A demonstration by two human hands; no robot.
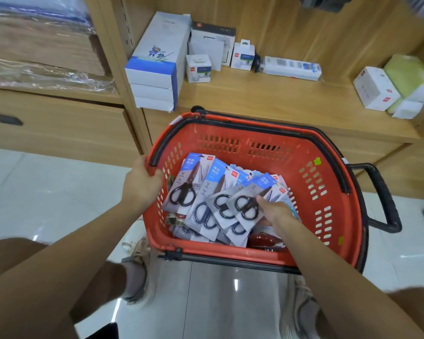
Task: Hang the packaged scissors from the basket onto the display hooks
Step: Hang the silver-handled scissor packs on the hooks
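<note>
A red plastic basket (328, 216) with black handles stands on the floor in front of me. Several carded packs of black-handled scissors (194, 187) lie fanned inside it. My left hand (140, 184) grips the basket's left rim. My right hand (274, 210) reaches into the basket and pinches the lower right edge of the topmost scissors pack (251, 199), thumb on its face. No display hooks are in view.
A wooden shelf (279, 104) behind the basket holds stacked white and blue boxes (154, 67) and small cartons. A drawer unit (59, 128) stands at the left. A black pull handle (384, 196) sticks out on the basket's right. My shoes rest on the glossy tiled floor.
</note>
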